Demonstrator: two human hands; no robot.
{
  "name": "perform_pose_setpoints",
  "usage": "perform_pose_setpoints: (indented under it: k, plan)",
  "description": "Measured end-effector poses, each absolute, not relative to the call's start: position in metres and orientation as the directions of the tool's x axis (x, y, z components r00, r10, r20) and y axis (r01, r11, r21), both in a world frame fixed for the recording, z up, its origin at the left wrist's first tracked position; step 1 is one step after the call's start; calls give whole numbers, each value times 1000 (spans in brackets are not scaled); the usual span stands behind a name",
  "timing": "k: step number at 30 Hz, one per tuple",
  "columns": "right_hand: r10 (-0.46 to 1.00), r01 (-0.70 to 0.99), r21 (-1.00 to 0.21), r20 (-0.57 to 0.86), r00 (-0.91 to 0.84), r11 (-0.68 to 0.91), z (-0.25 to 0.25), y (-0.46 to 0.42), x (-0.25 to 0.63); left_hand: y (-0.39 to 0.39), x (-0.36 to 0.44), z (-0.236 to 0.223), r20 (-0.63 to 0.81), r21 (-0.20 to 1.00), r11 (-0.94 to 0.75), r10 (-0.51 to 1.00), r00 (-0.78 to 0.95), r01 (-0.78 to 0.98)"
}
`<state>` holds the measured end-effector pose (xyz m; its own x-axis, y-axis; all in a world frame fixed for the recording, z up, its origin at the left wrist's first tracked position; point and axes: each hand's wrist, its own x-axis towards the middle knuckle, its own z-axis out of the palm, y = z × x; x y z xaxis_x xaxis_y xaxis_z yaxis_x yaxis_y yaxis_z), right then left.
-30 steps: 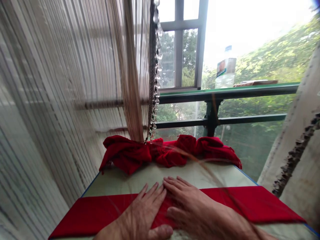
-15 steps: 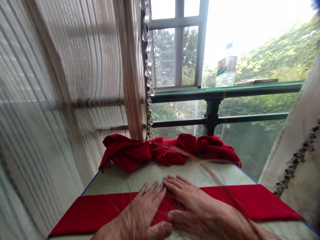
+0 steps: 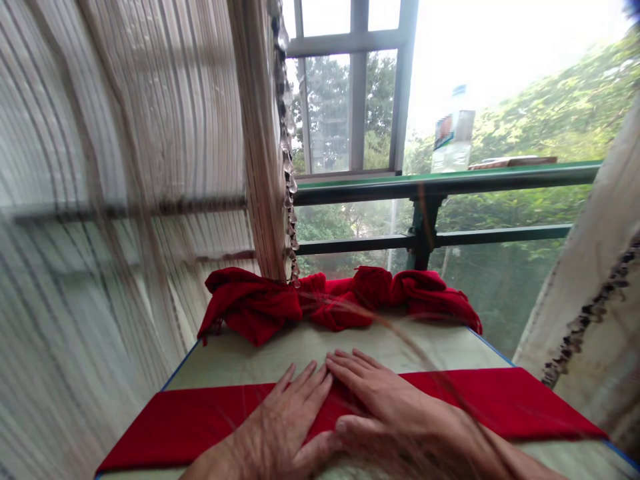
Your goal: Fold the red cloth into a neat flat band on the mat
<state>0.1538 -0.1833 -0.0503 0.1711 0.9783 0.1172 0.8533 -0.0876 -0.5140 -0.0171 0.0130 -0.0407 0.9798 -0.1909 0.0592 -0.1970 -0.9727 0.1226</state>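
Note:
A smooth, flat band of red cloth (image 3: 480,403) lies across a pale table (image 3: 260,357), reaching both side edges. On the cloth's middle rests my left hand (image 3: 290,417), palm down with its fingers stretched out. My right hand (image 3: 385,400) lies flat beside it, fingers also extended. The two hands nearly meet at the index fingers and thumbs, and red cloth shows between them. Further back, a second red cloth (image 3: 260,303) sits bunched and twisted along the table's far edge.
A striped sheer curtain (image 3: 175,133) with a beaded edge (image 3: 289,187) hangs at the left, touching the far cloth. Behind the table runs a dark green railing (image 3: 360,193). A clear plastic bottle (image 3: 453,143) stands on its ledge. Another pale curtain (image 3: 565,280) hangs at the right.
Both hands stay almost in place on the cloth; the thumbs have come closer together. The left curtain and its beaded edge have swayed a little to the left.

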Motion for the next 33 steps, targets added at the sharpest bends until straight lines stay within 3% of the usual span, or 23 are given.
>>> perform_pose_setpoints:
  k: [4, 13, 25, 33]
  plan:
    - [976, 857, -506, 124, 181, -95, -50, -183, 153, 4, -16, -29, -24, 183, -974, -141, 990, -135]
    - [972, 861, -503, 154, 179, -79, -50, -184, 151, -5, -16, -12, -145, 161, -982, -123, 982, -100]
    - [975, 876, -476, 149, 165, -76, -51, -184, 153, -5, -17, -12, -117, 154, -981, -136, 984, -118]
    - [976, 864, -497, 134, 174, -86, -48, -184, 150, 6, -18, -25, -6, 252, -956, -158, 987, -151]
